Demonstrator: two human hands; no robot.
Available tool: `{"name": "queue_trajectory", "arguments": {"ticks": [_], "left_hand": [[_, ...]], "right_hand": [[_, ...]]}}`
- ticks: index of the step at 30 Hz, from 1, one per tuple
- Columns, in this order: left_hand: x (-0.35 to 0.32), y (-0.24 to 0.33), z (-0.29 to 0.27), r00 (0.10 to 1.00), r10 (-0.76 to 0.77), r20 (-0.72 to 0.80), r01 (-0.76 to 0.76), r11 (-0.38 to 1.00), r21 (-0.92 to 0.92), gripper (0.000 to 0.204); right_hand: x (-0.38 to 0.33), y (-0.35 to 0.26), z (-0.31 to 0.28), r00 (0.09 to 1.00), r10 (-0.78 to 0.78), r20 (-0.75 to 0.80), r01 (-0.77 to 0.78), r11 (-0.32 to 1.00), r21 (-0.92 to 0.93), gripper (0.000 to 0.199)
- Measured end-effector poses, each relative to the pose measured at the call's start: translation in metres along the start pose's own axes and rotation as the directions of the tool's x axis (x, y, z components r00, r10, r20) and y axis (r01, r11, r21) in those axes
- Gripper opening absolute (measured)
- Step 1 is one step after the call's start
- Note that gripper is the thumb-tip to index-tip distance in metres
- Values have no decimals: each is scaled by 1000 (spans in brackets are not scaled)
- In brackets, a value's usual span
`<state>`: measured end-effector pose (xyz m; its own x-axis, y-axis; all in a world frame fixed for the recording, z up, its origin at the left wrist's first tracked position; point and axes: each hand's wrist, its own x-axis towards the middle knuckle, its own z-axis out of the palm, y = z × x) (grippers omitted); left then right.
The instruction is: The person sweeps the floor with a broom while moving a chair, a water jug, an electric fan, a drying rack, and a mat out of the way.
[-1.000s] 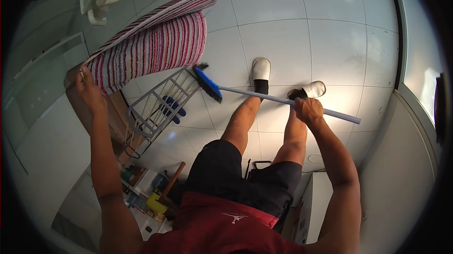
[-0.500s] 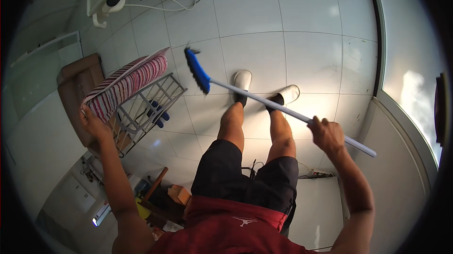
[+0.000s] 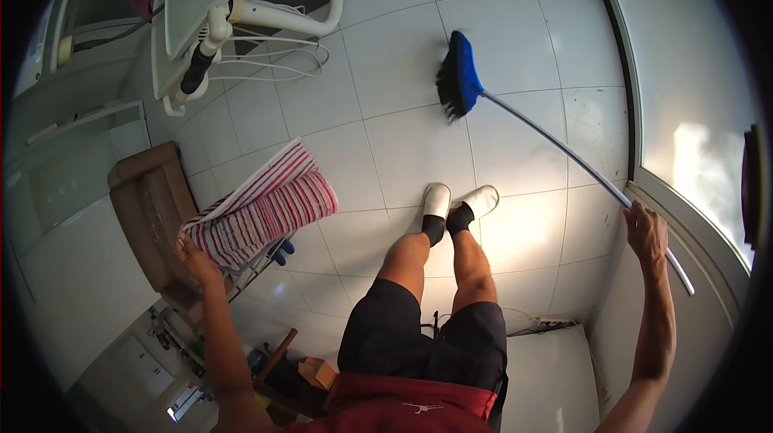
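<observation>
My left hand [image 3: 197,260] is closed on one end of a folded striped mat [image 3: 262,216], red, pink and white. The mat hangs out over a grey metal rack [image 3: 262,264], which it mostly covers. On the right, my right hand [image 3: 646,232] grips the grey handle of a broom [image 3: 555,142]. The broom slants away to the far left, and its blue head with dark bristles [image 3: 460,75] is over the tiles beyond my feet.
A brown padded seat [image 3: 145,200] stands at the left. Farther off is a white-armed machine [image 3: 282,18] with looping cables. A frosted door [image 3: 684,71] and low wall flank the right. Blue slippers [image 3: 283,252] lie near the rack; a power strip [image 3: 555,322] is behind my legs.
The broom head has swung away from me and to the right, and my right hand has moved right with the handle. My left hand has brought the mat slightly right and nearer.
</observation>
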<state>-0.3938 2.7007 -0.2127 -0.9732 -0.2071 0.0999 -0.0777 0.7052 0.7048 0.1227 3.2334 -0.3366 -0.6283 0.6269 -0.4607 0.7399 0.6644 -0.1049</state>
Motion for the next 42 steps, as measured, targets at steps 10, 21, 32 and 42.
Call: {"name": "queue_trajectory", "arguments": {"ticks": [10,21,32,42], "left_hand": [[-16,11,88,735,86,673,-525,700,483,28],[-34,-45,107,625,-344,701,-508,503,700,29],[-49,-19,212,604,-164,780,-445,742,501,31],[-43,-19,223,546,-200,813,-397,794,461,27]], "right_hand": [[91,-180,93,987,-50,153,4,958,288,28],[105,-162,36,979,204,-16,-187,922,340,26],[200,-121,51,881,466,79,-464,824,324,35],[223,-109,4,732,664,151,-639,594,488,37]]}}
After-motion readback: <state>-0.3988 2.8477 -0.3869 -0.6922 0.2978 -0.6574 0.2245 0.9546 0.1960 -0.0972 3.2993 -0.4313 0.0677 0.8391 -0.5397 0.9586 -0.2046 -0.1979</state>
